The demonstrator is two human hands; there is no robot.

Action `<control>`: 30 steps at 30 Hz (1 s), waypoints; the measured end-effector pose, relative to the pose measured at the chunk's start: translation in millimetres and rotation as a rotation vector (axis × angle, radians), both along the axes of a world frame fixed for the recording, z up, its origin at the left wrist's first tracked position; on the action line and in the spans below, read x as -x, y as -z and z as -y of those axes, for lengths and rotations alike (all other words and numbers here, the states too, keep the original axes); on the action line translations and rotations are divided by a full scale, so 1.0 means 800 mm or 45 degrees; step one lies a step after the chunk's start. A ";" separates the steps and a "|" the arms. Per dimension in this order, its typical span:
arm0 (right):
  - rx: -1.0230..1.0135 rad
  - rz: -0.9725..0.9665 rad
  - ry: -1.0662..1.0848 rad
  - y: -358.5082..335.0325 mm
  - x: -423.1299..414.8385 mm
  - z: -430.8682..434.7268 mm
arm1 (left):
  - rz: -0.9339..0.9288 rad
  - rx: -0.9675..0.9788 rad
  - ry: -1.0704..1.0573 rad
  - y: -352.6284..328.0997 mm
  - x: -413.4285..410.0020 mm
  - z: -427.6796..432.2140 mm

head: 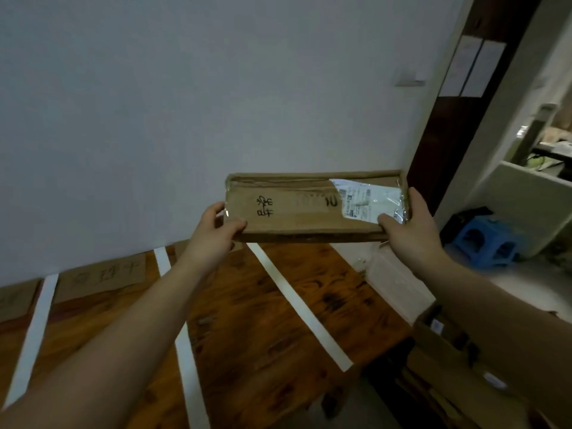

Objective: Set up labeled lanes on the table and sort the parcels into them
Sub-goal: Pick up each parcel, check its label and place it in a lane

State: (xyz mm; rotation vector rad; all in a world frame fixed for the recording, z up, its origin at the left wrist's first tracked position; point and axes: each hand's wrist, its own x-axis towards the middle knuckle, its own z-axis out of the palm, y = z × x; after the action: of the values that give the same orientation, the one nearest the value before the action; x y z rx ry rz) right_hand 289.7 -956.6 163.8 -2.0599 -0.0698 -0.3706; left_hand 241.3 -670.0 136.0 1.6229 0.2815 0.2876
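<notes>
parcel: flat cardboard parcel (297, 218) held up in the air over the far end of the surface (253, 320), around 12 o'clock in view; face turned to the camera, likely so its markings can be read before picking a lane
left hand: left hand (213, 233) grips the parcel's 9 o'clock end; fingers (238, 226) curled round the edge, thumb on the front
right hand: right hand (411, 224) grips the 3 o'clock end; thumb on the front, other fingers hidden behind
markings: black handwriting at left, "10" mid-face; torn shipping label (365, 198) at 2 o'clock corner
lanes: tape strips (299, 305) split the surface; cardboard signs (105, 275) against the wall at 9 o'clock, writing blurred
supply: open carton (448, 345) at 4 o'clock, beside the surface; probably parcel stock
step: lanes look laid; this parcel not yet in any lane
</notes>
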 end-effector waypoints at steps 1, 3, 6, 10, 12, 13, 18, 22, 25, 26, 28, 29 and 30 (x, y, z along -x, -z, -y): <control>0.006 -0.016 -0.025 0.003 -0.017 0.012 | -0.023 -0.006 -0.012 0.004 -0.010 0.011; 0.021 -0.057 -0.076 0.012 -0.052 0.029 | -0.071 -0.010 -0.046 0.013 -0.029 0.028; 0.021 -0.147 -0.135 0.031 -0.104 0.039 | -0.135 -0.024 -0.090 0.030 -0.060 0.041; 0.080 -0.246 -0.185 0.072 -0.176 0.036 | -0.247 0.006 -0.145 0.067 -0.113 0.048; 0.107 -0.282 -0.183 0.096 -0.211 0.036 | -0.311 0.028 -0.154 0.089 -0.142 0.051; 0.127 -0.286 -0.181 0.105 -0.228 0.036 | -0.332 0.045 -0.158 0.099 -0.157 0.053; 0.230 -0.399 -0.188 0.142 -0.303 0.048 | -0.486 0.044 -0.160 0.135 -0.210 0.075; 0.266 -0.515 -0.251 0.174 -0.355 0.054 | -0.610 0.041 -0.200 0.160 -0.244 0.093; 0.281 -0.558 -0.317 0.203 -0.397 0.059 | -0.686 0.063 -0.250 0.185 -0.266 0.109; 0.279 -0.580 -0.338 0.213 -0.410 0.061 | -0.716 0.072 -0.258 0.193 -0.274 0.114; 0.274 -0.624 -0.390 0.231 -0.433 0.066 | -0.780 0.078 -0.269 0.210 -0.290 0.123; 0.272 -0.634 -0.416 0.240 -0.444 0.068 | -0.804 0.087 -0.279 0.217 -0.298 0.128; 0.272 -0.641 -0.439 0.250 -0.455 0.069 | -0.825 0.092 -0.293 0.223 -0.305 0.132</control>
State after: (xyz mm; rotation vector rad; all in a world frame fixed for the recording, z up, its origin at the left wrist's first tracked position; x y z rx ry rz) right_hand 653.8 -1011.5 -35.8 -2.2409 -0.1611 0.3842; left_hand 485.7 -775.3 -42.3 1.5753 0.9639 -0.0866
